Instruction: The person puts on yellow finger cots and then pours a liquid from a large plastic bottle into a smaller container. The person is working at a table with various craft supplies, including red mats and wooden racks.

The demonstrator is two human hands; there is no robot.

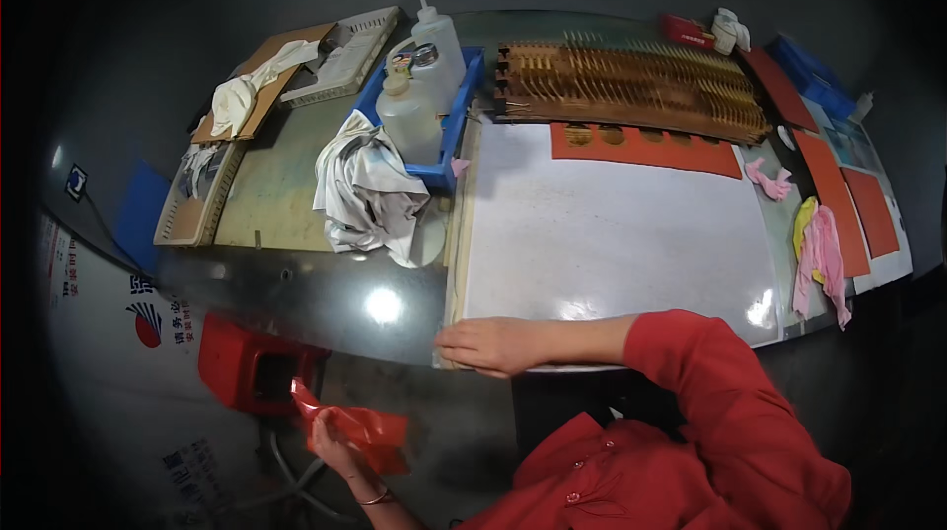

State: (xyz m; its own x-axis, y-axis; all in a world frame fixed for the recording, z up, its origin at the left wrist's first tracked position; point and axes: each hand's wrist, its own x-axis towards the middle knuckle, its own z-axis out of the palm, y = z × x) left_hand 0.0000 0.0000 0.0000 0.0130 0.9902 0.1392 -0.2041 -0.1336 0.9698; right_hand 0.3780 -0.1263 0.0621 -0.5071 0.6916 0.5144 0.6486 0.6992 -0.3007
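My left hand (333, 443) is low at the left, below the table's front edge. Its fingers are closed on a glossy red plastic bag (373, 431), which spreads out to the right of them. A red plastic bin (229, 362) with a dark opening stands just beyond that hand. My right hand (483, 345) lies flat, fingers stretched to the left, at the near left corner of the white work surface (612, 244). A pale strip (457, 273) along that surface's left edge runs up to the fingertips. Nothing shows in my right hand.
A blue basket (472, 86) holds plastic bottles (409, 120), with a crumpled white cloth (365, 185) against it. Farther back lies a brown slotted rack (631, 86) of thin golden pieces, beside an orange-red sheet (646, 150). Pink cloth (824, 254) hangs at the right; trays (202, 194) sit left.
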